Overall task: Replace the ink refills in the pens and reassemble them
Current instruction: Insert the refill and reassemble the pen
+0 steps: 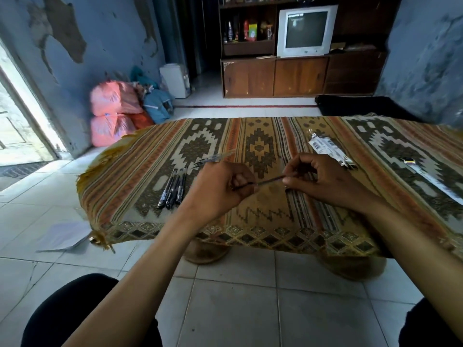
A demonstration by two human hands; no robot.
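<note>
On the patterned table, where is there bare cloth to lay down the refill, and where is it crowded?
Bare cloth lies between the row of black pens and the refill packets, under and beyond both hands, and along the table's near edge. The right side is crowded: packets and a white strip. The left hand and right hand grip the thin refill.
</note>
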